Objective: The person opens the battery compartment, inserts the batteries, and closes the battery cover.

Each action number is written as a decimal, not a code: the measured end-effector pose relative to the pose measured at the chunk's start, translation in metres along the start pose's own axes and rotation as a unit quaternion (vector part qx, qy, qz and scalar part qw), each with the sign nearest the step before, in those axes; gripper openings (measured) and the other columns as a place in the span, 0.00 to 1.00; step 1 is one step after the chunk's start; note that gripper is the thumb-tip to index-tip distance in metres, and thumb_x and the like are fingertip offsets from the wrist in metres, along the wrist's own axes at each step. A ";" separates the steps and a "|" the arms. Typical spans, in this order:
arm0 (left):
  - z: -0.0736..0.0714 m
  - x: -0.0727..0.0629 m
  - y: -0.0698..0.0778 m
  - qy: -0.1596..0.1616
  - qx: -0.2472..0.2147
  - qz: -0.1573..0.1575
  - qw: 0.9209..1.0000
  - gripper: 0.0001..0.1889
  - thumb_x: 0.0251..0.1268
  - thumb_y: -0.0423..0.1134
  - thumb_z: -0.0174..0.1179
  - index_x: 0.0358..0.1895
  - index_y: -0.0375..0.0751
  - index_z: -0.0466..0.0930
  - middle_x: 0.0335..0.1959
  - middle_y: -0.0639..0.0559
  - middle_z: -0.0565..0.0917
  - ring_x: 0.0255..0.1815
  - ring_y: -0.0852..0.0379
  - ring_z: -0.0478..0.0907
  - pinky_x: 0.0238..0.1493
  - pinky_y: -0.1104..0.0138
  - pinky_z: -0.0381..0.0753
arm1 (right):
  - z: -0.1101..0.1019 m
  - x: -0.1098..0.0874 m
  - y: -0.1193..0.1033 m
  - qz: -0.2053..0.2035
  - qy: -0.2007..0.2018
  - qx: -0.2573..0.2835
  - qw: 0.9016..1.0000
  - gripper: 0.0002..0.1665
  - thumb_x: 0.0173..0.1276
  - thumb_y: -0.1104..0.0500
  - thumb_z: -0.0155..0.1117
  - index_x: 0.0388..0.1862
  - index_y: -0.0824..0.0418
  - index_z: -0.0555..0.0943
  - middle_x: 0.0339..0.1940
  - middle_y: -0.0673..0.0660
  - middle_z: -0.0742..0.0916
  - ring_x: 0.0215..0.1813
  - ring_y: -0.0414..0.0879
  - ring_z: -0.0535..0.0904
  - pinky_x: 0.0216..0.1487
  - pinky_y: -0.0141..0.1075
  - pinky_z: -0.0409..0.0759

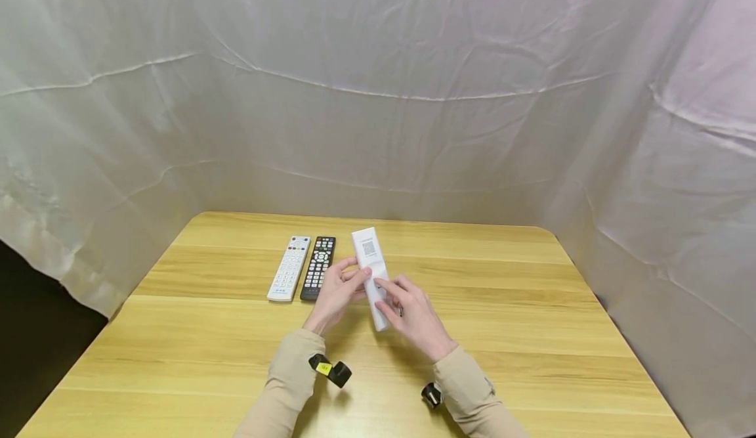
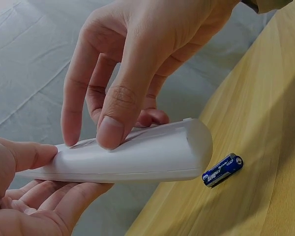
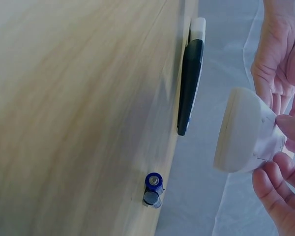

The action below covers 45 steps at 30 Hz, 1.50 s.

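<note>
A white remote control [image 1: 367,244] is held up off the table, its back with a printed label turned upward. My left hand [image 1: 335,295] grips it by the sides, thumb on the back and fingers beneath. From the right, my right hand [image 1: 418,318] has its thumb and curled fingers on the lower back of the remote, around the battery cover area. Whether the cover is loose cannot be made out. Blue batteries [image 2: 222,170] lie on the table below the remote's end; the right wrist view shows two batteries [image 3: 153,190] side by side.
Left of my hands, a second white remote control [image 1: 289,268] and a black remote control [image 1: 319,264] lie face up on the wooden table [image 1: 502,274]. Pale cloth [image 1: 378,142] hangs behind the table and along its sides.
</note>
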<state>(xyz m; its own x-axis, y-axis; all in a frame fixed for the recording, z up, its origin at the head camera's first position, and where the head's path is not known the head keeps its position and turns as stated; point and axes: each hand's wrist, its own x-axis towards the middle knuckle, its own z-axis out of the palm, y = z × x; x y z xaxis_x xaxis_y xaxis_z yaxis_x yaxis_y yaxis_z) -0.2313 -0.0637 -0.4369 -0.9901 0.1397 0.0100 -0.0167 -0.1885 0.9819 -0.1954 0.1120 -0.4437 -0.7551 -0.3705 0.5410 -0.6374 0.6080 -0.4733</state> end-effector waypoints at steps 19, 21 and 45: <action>0.000 -0.001 0.001 0.004 0.000 -0.002 1.000 0.23 0.72 0.28 0.56 0.68 0.27 0.68 0.56 0.24 0.81 0.48 0.40 0.88 0.48 0.59 0.91 | 0.000 -0.001 0.000 0.007 0.009 0.006 1.000 0.24 0.60 0.66 0.75 0.56 0.68 0.83 0.41 0.57 0.85 0.35 0.43 0.81 0.33 0.30 0.86; 0.000 -0.001 0.002 0.004 -0.001 -0.003 1.000 0.23 0.72 0.28 0.56 0.68 0.27 0.68 0.56 0.24 0.81 0.48 0.41 0.88 0.48 0.59 0.91 | 0.000 -0.001 0.000 0.008 0.011 0.005 1.000 0.23 0.59 0.66 0.75 0.55 0.68 0.84 0.41 0.56 0.86 0.35 0.43 0.81 0.34 0.29 0.86; 0.000 -0.001 0.000 -0.022 0.023 0.001 1.000 0.23 0.72 0.28 0.56 0.67 0.26 0.68 0.56 0.23 0.81 0.48 0.39 0.88 0.51 0.55 0.91 | -0.001 0.001 0.000 0.055 -0.032 0.026 0.998 0.22 0.56 0.61 0.79 0.45 0.62 0.77 0.27 0.52 0.79 0.28 0.39 0.73 0.26 0.22 0.76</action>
<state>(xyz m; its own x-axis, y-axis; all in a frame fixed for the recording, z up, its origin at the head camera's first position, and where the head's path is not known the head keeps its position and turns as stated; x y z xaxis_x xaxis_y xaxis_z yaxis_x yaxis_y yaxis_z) -0.2304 -0.0635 -0.4371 -0.9832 0.1814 0.0182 -0.0083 -0.1443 0.9895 -0.1964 0.1125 -0.4427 -0.8277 -0.3488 0.4395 -0.5565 0.6100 -0.5640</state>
